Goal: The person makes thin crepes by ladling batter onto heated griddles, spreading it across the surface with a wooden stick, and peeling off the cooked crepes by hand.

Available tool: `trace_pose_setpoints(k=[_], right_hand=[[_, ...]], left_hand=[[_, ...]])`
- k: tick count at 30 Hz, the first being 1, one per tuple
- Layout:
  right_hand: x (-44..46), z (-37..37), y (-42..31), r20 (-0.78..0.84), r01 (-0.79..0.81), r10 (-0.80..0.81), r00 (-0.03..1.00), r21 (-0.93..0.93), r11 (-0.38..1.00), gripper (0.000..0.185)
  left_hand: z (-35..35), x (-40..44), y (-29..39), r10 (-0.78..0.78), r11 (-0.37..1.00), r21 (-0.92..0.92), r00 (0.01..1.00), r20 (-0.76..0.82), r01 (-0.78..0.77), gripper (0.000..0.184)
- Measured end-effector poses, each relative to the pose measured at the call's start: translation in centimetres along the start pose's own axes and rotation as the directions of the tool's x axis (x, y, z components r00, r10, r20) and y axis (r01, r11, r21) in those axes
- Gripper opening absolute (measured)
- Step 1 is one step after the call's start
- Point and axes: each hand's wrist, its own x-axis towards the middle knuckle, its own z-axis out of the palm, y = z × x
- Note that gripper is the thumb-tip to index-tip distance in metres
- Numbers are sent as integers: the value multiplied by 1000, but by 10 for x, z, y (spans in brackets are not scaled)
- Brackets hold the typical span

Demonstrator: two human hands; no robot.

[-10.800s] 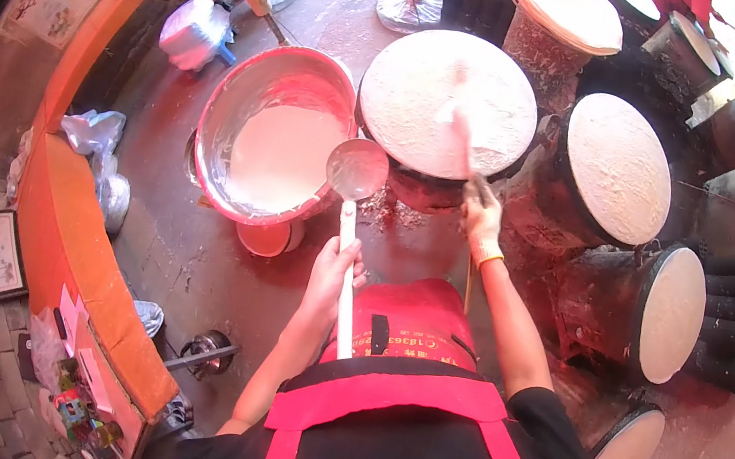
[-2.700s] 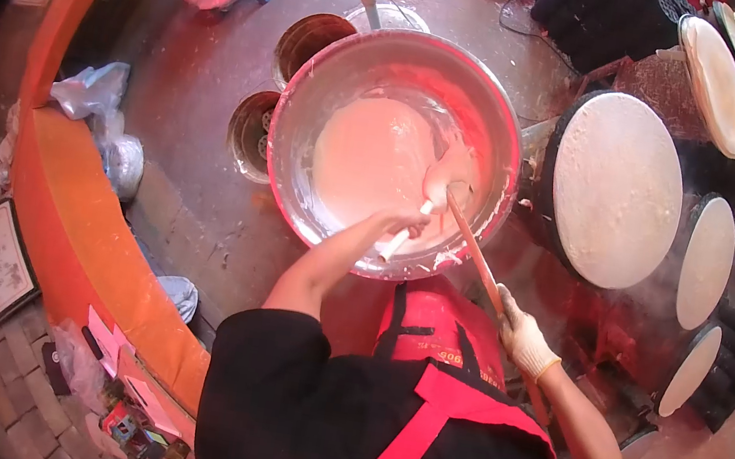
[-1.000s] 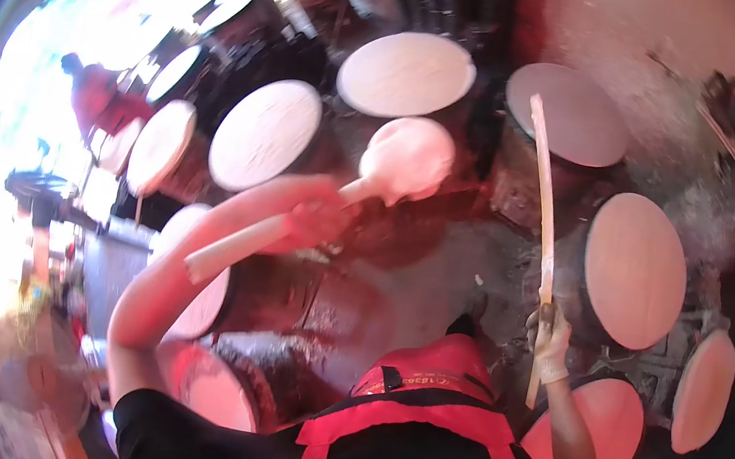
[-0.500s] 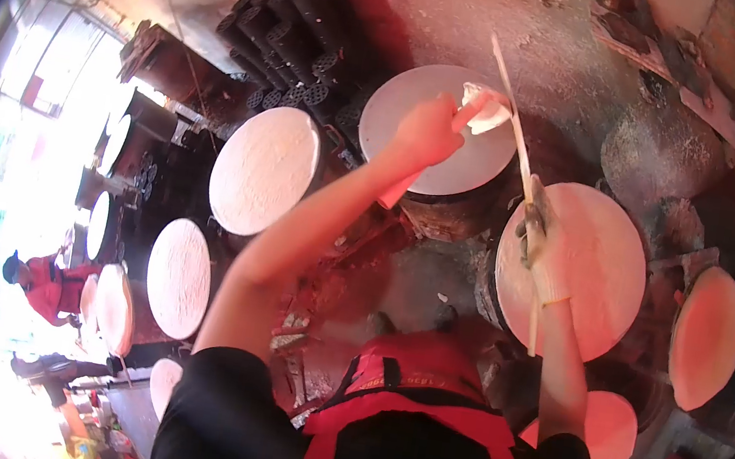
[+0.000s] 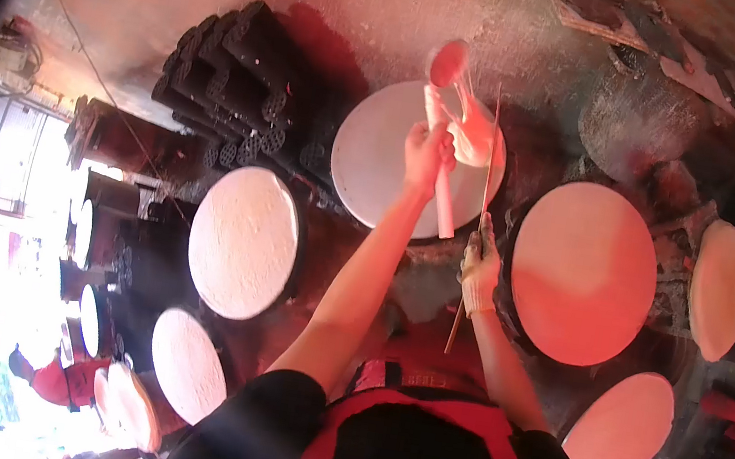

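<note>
My left hand (image 5: 428, 155) is closed around the thick pale handle of what looks like a ladle (image 5: 444, 205). Its rounded reddish end points away from me, above the far edge of a round grey griddle (image 5: 373, 159). Pale, stretchy batter or dough (image 5: 473, 138) hangs beside it over the griddle's right side, blurred by motion. My right hand (image 5: 479, 263), which seems gloved, is wrapped round a long thin wooden stick (image 5: 489, 172). That hand is between the grey griddle and a round, pale-topped griddle (image 5: 584, 271) on the right.
Black coal briquettes (image 5: 244, 69) are stacked against the wall at the back left. More pale-covered rounds (image 5: 244, 240) stand to the left and right, with another pale round sheet (image 5: 722, 292) at far right. A person in red (image 5: 65, 380) is at the lower left.
My left hand has swung the ladle so its handle end points toward me. My right hand has moved left with the stick, off the right griddle. The view has shifted.
</note>
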Motion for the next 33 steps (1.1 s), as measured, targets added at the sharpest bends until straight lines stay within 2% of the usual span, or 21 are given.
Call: trace_pose_setpoints(k=[1, 2, 3, 5, 7, 8, 9, 11, 12, 13, 15, 17, 19, 20, 21, 23, 25, 27, 30, 32, 33], right_hand=[[9, 8, 1, -17, 16, -16, 1000, 5, 1000, 45], [2, 17, -51, 30, -209, 207, 978, 198, 958, 45], [-2, 26, -81, 124, -423, 407, 905, 366, 829, 44], [8, 33, -75, 198, -423, 374, 906, 441, 791, 42], [3, 28, -78, 239, -479, 419, 876, 527, 702, 42], [-9, 28, -68, 227, -417, 350, 909, 535, 735, 42], [-24, 36, -66, 141, -386, 379, 914, 585, 713, 42], [-51, 59, -51, -29, -283, 379, 925, 613, 738, 41], [-59, 73, -47, -52, -293, 416, 908, 631, 718, 42], [-62, 88, -57, -79, -302, 427, 901, 594, 746, 43], [-49, 112, -57, -61, -288, 384, 921, 559, 778, 42], [-23, 136, -65, -73, -307, 407, 910, 540, 784, 39], [16, 159, -39, -141, -278, 370, 918, 434, 857, 16], [30, 166, -48, -142, -275, 364, 921, 427, 861, 16], [40, 173, -60, -82, -322, 387, 918, 414, 852, 12], [41, 175, -76, -22, -371, 411, 911, 388, 844, 15], [39, 164, -90, 106, -352, 338, 935, 177, 919, 26], [44, 137, -85, 212, -468, 453, 866, 23, 883, 19], [0, 95, -87, 180, -587, 561, 808, 151, 796, 28], [-14, 82, -67, -32, -316, 339, 940, 294, 902, 36], [-9, 81, -54, -27, -323, 344, 938, 286, 902, 36]], left_hand=[[-3, 3, 27, 25, 999, 23, 994, 107, -28, 17], [-4, 8, 56, 36, 999, 24, 983, 178, -41, 18], [-7, 12, 82, 45, 998, 22, 969, 242, -52, 20], [-16, 20, 131, -83, 995, -26, 960, 266, 93, 20], [-36, 7, 165, -126, 991, 9, 944, 304, 130, 19], [-64, 5, 175, -192, 981, 64, 929, 317, 181, 17], [-88, -1, 180, -258, 966, 119, 910, 326, 231, 17], [-113, -46, 180, -399, 912, 147, 912, 100, 383, 23], [-139, -63, 170, -462, 885, 121, 880, 107, 450, 25], [-164, -80, 159, -523, 852, 96, 845, 114, 514, 27], [-188, -121, 150, -537, 843, 21, 843, -30, 538, 31], [-206, -159, 146, -482, 875, -11, 870, -101, 484, 32], [-223, -187, 148, -469, 882, -21, 872, -142, 471, 31], [-230, -195, 150, -455, 888, -24, 872, -184, 458, 30], [-236, -200, 150, -454, 890, -32, 873, -181, 456, 30], [-248, -208, 147, -374, 918, 8, 873, -314, 396, 22], [-258, -214, 152, -368, 919, 21, 875, -313, 394, 15], [-276, -217, 143, -360, 924, -8, 859, -363, 383, 17], [-289, -224, 139, -349, 927, 1, 865, -360, 374, 18], [-293, -232, 134, -347, 922, 28, 856, -384, 386, 20], [-296, -234, 129, -326, 924, 53, 851, -411, 379, 21]])
